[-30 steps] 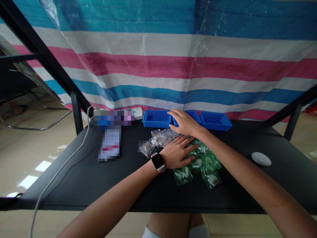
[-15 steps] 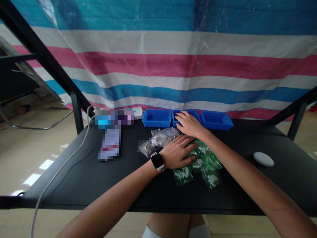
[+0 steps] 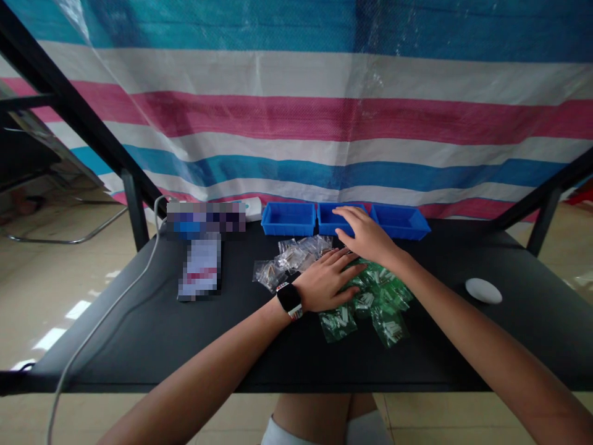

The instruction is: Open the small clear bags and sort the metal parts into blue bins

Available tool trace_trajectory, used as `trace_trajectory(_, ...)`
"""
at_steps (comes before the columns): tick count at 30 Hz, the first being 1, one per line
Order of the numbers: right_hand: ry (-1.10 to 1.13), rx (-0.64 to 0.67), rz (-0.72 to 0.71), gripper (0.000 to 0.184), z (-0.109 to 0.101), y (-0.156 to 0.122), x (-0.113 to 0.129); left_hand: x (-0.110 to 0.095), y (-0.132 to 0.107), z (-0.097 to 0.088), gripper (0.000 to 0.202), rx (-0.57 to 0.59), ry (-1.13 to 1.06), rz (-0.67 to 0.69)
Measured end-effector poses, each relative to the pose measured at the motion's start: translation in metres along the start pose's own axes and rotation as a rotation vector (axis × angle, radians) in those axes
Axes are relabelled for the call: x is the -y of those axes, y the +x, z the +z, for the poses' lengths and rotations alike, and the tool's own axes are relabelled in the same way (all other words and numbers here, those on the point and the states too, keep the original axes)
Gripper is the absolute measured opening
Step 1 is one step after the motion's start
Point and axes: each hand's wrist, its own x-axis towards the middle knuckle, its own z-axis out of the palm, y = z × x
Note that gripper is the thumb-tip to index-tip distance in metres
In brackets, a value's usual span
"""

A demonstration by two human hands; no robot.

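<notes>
While plastic bags [image 3: 390, 327] lie outside twelve-o'clock blue bins [image 3: 289, 229], left hand [image 3: 324, 281] sits spread over bags, right hand [image 3: 368, 238] loosely spread.

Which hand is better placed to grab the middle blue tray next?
Probably the right hand: its open fingers are at the middle blue tray. The left hand is farther from that tray, spread out beside the green bags.
</notes>
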Motion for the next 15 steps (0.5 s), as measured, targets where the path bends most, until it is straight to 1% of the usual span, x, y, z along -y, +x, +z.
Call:
trace_trajectory(4, 0.056, -0.016, 0.025, 0.045, -0.01, -0.027, 0.001, 0.003, 0.0, -0.003, 0.048, -0.048, 0.0, -0.033)
trace_trajectory(7, 0.1, -0.042, 0.052, 0.041, -0.017, -0.048, 0.0, 0.006, 0.003, -0.011, 0.041, -0.126, -0.061, -0.101)
trace_trajectory(9, 0.121, -0.057, 0.087, 0.04, -0.023, -0.063, 0.003, 0.009, 0.005, -0.022, 0.035, -0.206, -0.157, -0.182)
trace_trajectory(11, 0.116, -0.045, 0.12, 0.042, -0.03, -0.078, 0.011, 0.015, 0.006, -0.038, 0.031, -0.296, -0.248, -0.272)
trace_trajectory(12, 0.111, -0.032, 0.124, 0.045, -0.034, -0.087, 0.017, 0.019, 0.005, -0.046, 0.031, -0.312, -0.268, -0.311)
trace_trajectory(14, 0.081, 0.014, 0.111, 0.052, -0.039, -0.108, 0.03, 0.03, 0.001, -0.063, 0.032, -0.276, -0.241, -0.405)
trace_trajectory(15, 0.059, 0.028, 0.116, 0.057, -0.04, -0.119, 0.036, 0.036, -0.004, -0.07, 0.033, -0.222, -0.217, -0.444)
